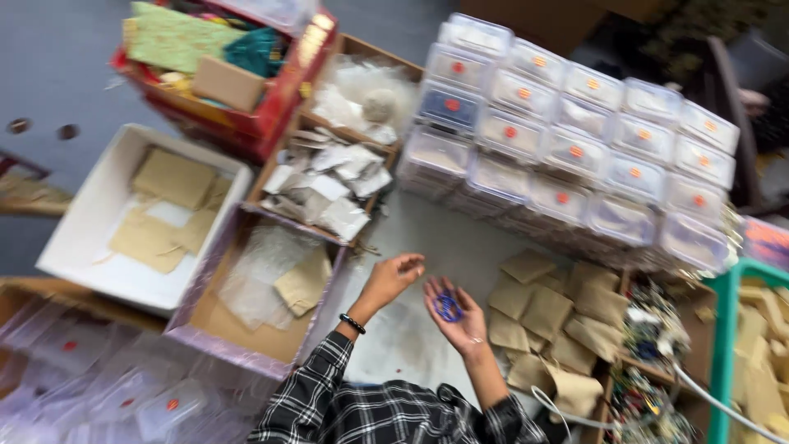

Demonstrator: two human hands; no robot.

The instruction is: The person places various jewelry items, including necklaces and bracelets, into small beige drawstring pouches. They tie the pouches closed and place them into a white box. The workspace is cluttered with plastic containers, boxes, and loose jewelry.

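A pale grey work surface (460,247) carried a crowd of containers. Stacked clear plastic lidded boxes with orange dots (575,140) stood at its far side, beside a wooden tray of small clear packets (329,185). A white shallow box of tan paper squares (140,218) and a purple-edged cardboard box (255,300) lay to the left. Loose brown paper envelopes (551,316) lay scattered on the right.

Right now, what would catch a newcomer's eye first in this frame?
Likely the big block of stacked clear lidded boxes with small red and orange dots, filling the upper right. Below it, at centre, the right hand lies palm up, cradling a small blue ring-like thing, with the left hand loosely curled just beside it. Brown paper pouches sprawl to their right, and a white tray of similar pouches sits at left.
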